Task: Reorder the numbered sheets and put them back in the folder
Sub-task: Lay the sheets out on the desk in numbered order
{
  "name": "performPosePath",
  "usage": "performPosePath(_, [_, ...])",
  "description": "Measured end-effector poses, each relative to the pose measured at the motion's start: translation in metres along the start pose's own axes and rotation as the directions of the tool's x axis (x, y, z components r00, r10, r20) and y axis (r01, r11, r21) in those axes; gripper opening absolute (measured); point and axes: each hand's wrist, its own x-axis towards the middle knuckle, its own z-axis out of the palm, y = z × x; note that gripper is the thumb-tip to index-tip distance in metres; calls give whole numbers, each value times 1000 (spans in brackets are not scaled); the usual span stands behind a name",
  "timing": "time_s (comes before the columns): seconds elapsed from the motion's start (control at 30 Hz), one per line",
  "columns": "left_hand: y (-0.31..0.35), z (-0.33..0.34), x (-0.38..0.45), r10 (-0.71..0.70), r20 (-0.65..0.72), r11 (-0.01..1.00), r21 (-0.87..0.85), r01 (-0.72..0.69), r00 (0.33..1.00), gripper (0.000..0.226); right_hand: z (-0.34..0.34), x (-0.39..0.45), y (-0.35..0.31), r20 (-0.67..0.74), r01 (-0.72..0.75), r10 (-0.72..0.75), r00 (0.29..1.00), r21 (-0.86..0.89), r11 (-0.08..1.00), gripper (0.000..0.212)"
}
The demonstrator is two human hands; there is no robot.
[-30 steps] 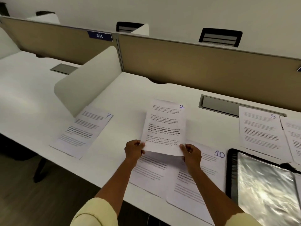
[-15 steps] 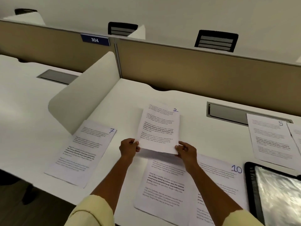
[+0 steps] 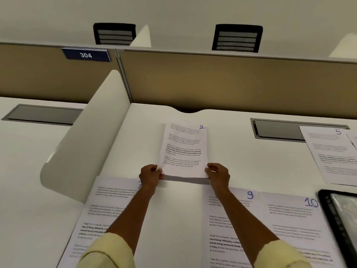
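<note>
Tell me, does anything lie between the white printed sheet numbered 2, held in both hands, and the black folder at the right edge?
Yes. The white printed sheets numbered 9 and 10 lie flat on the desk between sheet 2, pinched by the left hand and right hand, and the black folder. Lifted, sheet 2 could pass over them.

Handwritten 2, 5, 9, 10 on sheet 2 point(image 3: 184, 149), sheet 5 point(image 3: 331, 151), sheet 9 point(image 3: 228, 219), sheet 10 point(image 3: 293, 219) (top-right corners); "304" on partition plaque point(image 3: 86, 55).

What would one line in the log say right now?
left hand + right hand: pinching sheet 2 by bottom corners | on desk: sheets 5, 9, 10 | folder: open, far right
</note>
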Motion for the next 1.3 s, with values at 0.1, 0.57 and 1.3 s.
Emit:
performPosePath(0.1, [5, -4, 21, 9, 9, 999, 50, -9, 1000, 4, 20, 6, -3, -20, -18, 17, 1000, -16, 1000, 22])
performPosePath(0.57, [7, -20, 65, 57, 75, 973, 220, -72, 996, 14, 66, 13, 4, -39, 93, -101, 994, -182, 979, 38])
performPosePath(1.3, [-1, -30, 28, 432, 191, 676, 578, -457, 882, 38, 40, -24, 8, 13, 237, -249, 968, -360, 902, 54])
